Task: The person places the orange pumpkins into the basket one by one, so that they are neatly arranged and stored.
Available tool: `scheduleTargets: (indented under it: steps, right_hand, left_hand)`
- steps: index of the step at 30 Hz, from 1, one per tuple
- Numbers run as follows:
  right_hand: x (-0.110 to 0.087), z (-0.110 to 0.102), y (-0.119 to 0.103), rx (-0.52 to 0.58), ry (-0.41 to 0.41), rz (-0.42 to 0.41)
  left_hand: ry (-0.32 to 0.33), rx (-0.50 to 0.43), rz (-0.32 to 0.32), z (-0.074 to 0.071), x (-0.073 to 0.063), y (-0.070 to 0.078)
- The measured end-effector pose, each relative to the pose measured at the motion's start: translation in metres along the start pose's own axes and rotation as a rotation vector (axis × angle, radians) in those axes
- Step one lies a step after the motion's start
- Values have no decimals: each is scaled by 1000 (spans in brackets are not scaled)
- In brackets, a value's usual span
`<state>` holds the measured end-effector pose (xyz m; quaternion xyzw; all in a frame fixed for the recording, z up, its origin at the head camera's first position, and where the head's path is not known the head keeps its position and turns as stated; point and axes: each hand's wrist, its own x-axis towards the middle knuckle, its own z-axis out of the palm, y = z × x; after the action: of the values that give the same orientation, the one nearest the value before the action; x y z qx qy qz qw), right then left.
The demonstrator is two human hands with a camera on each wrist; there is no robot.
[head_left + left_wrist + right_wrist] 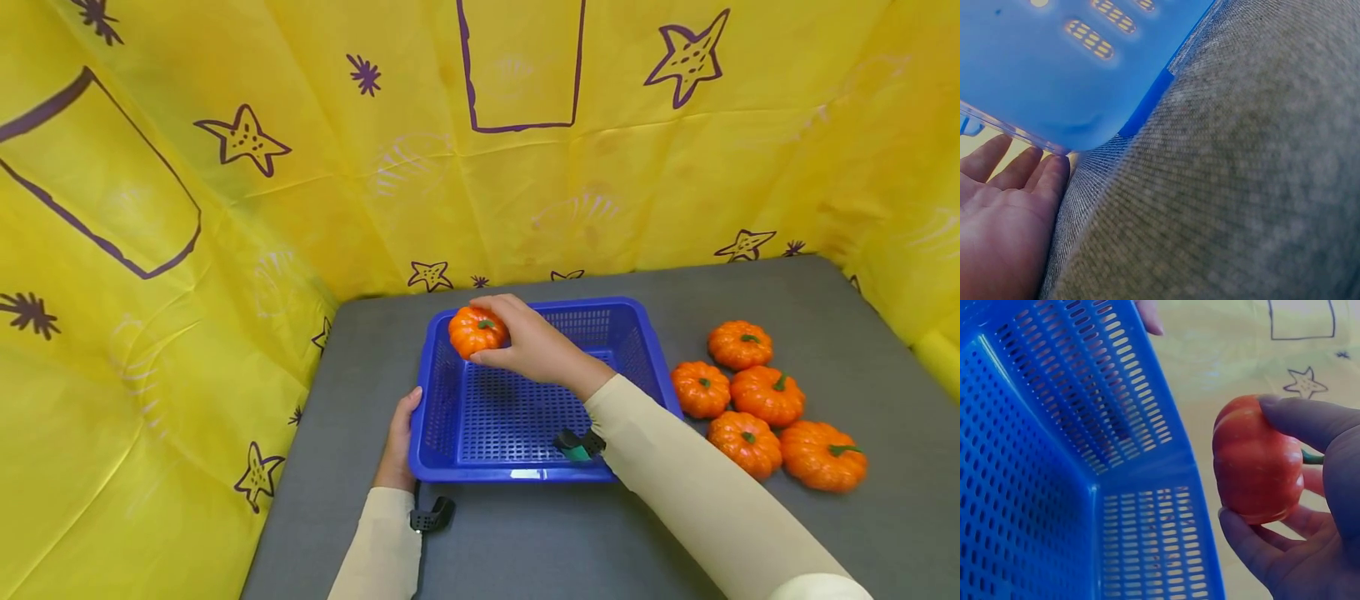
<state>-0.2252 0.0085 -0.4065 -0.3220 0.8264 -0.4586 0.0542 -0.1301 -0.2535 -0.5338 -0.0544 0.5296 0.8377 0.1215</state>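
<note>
My right hand (528,342) holds a small orange pumpkin (477,332) with a green stem above the far left part of a blue plastic basket (480,474). In the right wrist view, thumb and fingers grip the pumpkin (1257,462) from its sides, beside the basket's perforated wall (1147,544). At the basket's left side rests my left hand (400,442). The left wrist view has its nearly straight fingers (1016,167) touching the basket's edge. No pumpkins lie on the visible basket floor.
Several orange pumpkins (767,395) sit in a cluster on the grey table (540,546), right of the basket. Yellow cloth (390,200) with drawn starfish hangs behind the table and at both sides. The right forearm crosses over the basket's right side.
</note>
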Motion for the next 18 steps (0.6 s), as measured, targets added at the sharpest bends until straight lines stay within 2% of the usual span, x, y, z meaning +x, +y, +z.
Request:
scheduleTargets:
  steps: [8, 18]
  right_hand:
    - [12, 12, 11, 21, -26, 55]
    - [16, 25, 30, -30, -82, 104]
  left_hand:
    - [-26, 19, 0, -1, 0, 0]
    - [-4, 33, -14, -1, 0, 0]
